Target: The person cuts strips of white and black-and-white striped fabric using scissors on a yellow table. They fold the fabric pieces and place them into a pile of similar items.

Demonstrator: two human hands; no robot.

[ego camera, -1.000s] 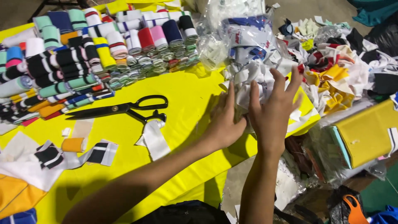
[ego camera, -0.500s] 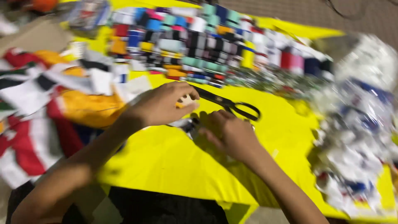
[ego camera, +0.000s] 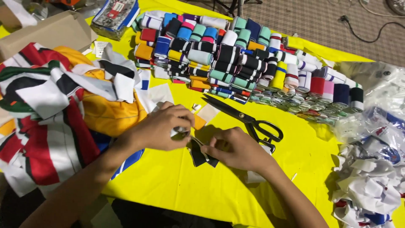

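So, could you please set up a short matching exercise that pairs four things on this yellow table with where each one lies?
Things:
1. scissors
2. cardboard box
3. clear plastic bags
4. black striped strip

Places:
A. far left corner
B. between the two hands
C. right edge of the table
D. middle, just in front of the rolled bands

Pairs: 1-D, 2-A, 3-C, 4-B
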